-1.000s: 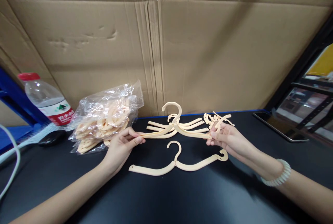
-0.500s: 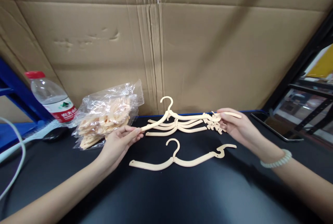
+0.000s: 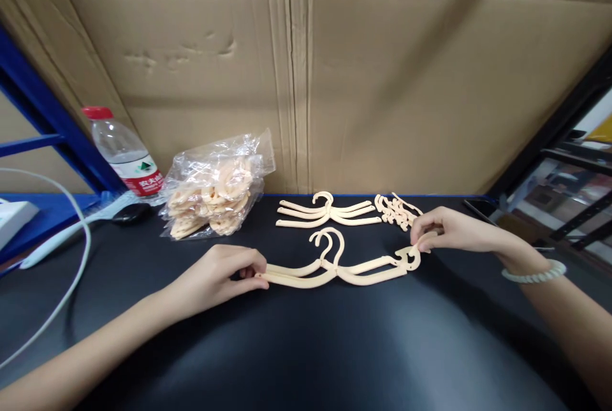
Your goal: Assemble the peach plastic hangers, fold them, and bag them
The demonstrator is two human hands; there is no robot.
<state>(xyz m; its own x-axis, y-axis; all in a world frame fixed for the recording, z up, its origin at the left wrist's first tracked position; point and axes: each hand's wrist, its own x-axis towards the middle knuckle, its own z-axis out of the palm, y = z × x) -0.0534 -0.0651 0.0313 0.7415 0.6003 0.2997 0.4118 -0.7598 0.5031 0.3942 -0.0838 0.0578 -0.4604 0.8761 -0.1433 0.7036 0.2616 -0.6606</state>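
held hangers (image 3: pixel 335 267) — 2 | bottle (image 3: pixel 125 153) — 1 | bag (image 3: pixel 217 185) 1

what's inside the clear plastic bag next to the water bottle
The plastic bag holds a heap of cream curved plastic pieces. Crinkled film and glare hide their exact shape and number.

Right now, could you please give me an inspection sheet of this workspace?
Surface: black tabletop, matte.
Job's things: front hangers, two cream ones stacked flat; back hangers piled behind; loose hook pieces beside them.
Clutter: bag of parts, water bottle, phone.
Grippers: left hand pinches the front hangers' left end; right hand pinches the right end.
Cables: white cable loops at left.
Surroundings: cardboard wall, blue rack.
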